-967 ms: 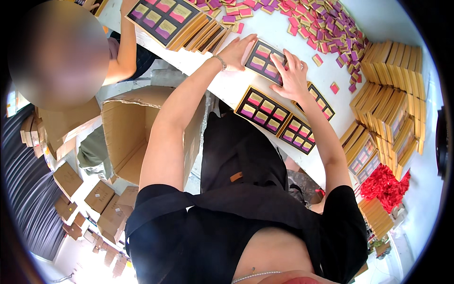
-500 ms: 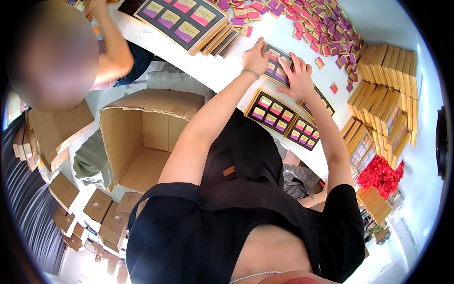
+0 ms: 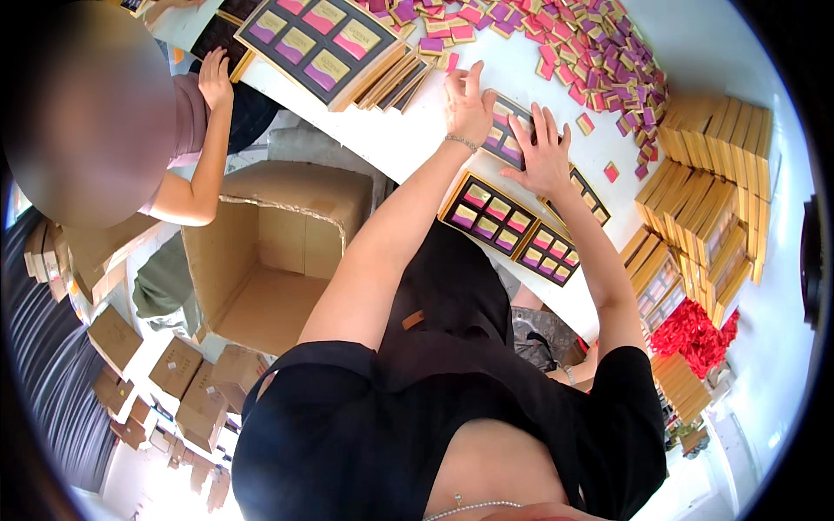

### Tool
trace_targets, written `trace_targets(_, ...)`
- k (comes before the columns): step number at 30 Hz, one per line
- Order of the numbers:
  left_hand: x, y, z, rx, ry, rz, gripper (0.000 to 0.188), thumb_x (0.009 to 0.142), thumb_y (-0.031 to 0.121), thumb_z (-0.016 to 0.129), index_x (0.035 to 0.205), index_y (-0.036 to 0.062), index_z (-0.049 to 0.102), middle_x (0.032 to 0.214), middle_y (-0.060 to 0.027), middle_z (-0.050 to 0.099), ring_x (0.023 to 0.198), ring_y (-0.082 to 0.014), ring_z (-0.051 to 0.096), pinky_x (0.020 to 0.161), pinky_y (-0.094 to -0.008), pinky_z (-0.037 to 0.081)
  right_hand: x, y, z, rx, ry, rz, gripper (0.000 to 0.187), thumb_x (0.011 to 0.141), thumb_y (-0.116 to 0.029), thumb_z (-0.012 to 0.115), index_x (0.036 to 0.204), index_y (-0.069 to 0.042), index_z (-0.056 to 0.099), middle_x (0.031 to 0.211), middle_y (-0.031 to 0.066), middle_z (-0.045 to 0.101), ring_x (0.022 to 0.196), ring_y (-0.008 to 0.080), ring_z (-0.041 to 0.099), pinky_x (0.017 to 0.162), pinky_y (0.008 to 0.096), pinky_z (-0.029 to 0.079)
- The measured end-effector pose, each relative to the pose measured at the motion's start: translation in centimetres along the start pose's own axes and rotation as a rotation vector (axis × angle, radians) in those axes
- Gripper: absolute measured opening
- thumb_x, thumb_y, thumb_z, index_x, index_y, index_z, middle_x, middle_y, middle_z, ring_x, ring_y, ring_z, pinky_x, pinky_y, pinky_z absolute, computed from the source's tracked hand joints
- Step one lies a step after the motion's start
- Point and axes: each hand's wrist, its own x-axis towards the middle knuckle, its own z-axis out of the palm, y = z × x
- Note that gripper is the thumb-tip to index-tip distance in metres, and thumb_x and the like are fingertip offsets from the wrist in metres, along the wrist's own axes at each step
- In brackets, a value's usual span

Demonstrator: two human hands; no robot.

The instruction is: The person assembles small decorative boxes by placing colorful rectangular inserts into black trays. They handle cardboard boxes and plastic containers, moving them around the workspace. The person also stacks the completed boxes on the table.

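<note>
Between my hands on the white table lies a dark tray (image 3: pixel 499 137) holding small gold squares with pink or purple bands. My left hand (image 3: pixel 469 111) is at its left edge, fingers stretched upward and slightly apart. My right hand (image 3: pixel 544 158) spreads its fingers over the tray's right side, partly hiding it. Nearer me rests a gold-rimmed box (image 3: pixel 489 214) filled with the same squares, and a smaller-looking filled box (image 3: pixel 548 253) adjoins it. Another gold-rimmed box (image 3: pixel 591 194) is partly covered by my right forearm.
Loose squares (image 3: pixel 599 65) are heaped along the table's far side. A stack of filled boxes (image 3: pixel 326 39) stands far left, near a co-worker's hand (image 3: pixel 215 80). Gold boxes (image 3: pixel 717 143) are piled at right beside red shredded filler (image 3: pixel 695 332). A cardboard carton (image 3: pixel 278 295) gapes at my left.
My left hand's fingers have lifted and straightened at the tray's edge. My right hand stays over the tray's right side. The co-worker's arm has shifted, its hand now by a dark box.
</note>
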Motion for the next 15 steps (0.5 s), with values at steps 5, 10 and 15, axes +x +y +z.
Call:
trace_targets(5, -0.3, -0.8, -0.1, 0.134, -0.04, 0.012, 0.053, 0.081, 0.014, 0.065, 0.13, 0.0211, 0.048, 0.113, -0.0151, 0.044, 0.095, -0.0314, 0.05, 0.083, -0.0416, 0.047, 0.9, -0.1, 0.5, 0.056, 0.057, -0.069, 0.09, 0.068, -0.056, 0.068, 0.144, -0.025, 0.032, 0.147, 0.0186, 0.027, 0.133, 0.035, 0.03, 0.094, 0.066, 0.028)
trace_targets(10, -7.1, 1.5, -9.1, -0.012, 0.212, 0.055, 0.049, 0.081, 0.017, 0.068, 0.124, 0.0053, 0.048, 0.114, -0.0159, 0.052, 0.099, -0.0308, 0.057, 0.087, -0.0402, 0.048, 0.2, 0.5, 1.5, -0.04, 0.075, -0.098, 0.092, 0.071, -0.056, 0.066, 0.146, -0.023, 0.025, 0.145, 0.0233, 0.026, 0.134, 0.0393, 0.027, 0.092, 0.0687, 0.03)
trace_targets(15, -29.5, -2.5, -27.3, 0.744, 0.286, -0.359, 0.072, 0.067, 0.026, 0.076, 0.129, 0.0047, 0.044, 0.122, -0.0143, 0.052, 0.112, -0.0346, 0.05, 0.099, -0.0463, 0.038, 0.6, 2.1, 5.5, 0.147, 0.11, -0.171, 0.099, 0.076, -0.064, 0.058, 0.15, -0.016, 0.014, 0.153, 0.0225, 0.007, 0.141, 0.0413, 0.009, 0.095, 0.0769, 0.014)
